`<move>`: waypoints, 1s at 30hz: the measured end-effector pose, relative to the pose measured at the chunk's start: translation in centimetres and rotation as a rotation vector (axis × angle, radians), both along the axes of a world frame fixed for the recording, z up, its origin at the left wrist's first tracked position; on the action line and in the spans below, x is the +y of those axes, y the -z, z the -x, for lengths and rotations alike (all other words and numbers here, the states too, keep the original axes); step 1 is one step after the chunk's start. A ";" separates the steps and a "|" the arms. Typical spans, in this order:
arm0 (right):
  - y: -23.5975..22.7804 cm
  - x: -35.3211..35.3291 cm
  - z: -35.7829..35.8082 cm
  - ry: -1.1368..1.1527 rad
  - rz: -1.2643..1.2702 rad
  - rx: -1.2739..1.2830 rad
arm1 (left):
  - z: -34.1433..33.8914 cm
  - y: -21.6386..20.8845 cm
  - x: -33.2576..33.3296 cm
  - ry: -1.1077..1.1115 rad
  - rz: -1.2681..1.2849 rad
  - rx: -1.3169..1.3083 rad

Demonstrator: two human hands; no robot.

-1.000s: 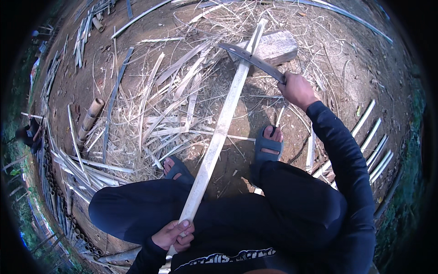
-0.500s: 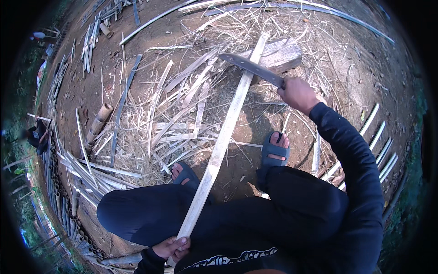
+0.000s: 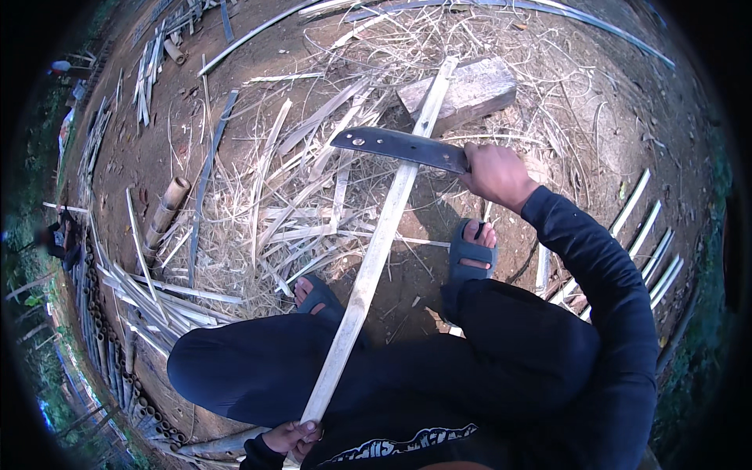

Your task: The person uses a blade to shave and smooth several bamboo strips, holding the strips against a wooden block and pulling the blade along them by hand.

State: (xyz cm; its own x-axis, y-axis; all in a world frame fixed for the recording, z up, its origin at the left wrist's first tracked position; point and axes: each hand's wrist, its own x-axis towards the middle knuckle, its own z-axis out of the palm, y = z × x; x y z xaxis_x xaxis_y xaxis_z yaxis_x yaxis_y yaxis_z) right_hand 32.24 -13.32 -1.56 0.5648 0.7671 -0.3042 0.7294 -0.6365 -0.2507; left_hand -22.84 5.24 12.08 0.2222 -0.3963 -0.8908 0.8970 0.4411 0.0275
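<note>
My left hand (image 3: 293,439) is closed around the near end of a long pale bamboo strip (image 3: 374,262), close to my body. The strip runs up and away between my feet, its far end resting on a wooden block (image 3: 474,90). My right hand (image 3: 499,176) grips the handle of a machete (image 3: 403,149); the handle itself is hidden in my fingers. The dark, broad blade points left and lies across the strip, just nearer to me than the block. Whether blade and strip touch, I cannot tell.
Shavings and split strips (image 3: 301,219) litter the ground around the block. A bamboo pole section (image 3: 166,213) lies to the left. More split strips (image 3: 650,235) lie at right, near my sleeve. Beyond a row of stacked bamboo (image 3: 117,368), a person (image 3: 66,235) is at far left.
The machete has moved along the strip toward me and left, its blade now showing a broader face. My left hand still holds the strip, slightly lower and further left.
</note>
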 end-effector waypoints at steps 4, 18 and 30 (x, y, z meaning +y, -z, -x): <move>2.0 -2.9 -8.5 0.265 0.005 -0.238 | 1.6 0.4 1.3 -0.066 0.097 -0.030; 0.4 -2.2 -9.1 0.212 0.064 -0.264 | 1.7 0.7 0.8 0.055 0.036 -0.003; 1.2 -1.8 -7.4 0.168 -0.005 -0.237 | 2.0 0.9 0.5 0.089 -0.049 -0.038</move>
State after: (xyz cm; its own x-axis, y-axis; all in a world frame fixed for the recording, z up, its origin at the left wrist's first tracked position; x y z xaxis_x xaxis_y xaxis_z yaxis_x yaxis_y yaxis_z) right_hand 39.66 -15.11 -2.72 0.7393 0.6576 -0.1450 0.6522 -0.7528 -0.0887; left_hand -24.87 5.76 11.18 0.2217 -0.3725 -0.9011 0.9306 0.3567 0.0815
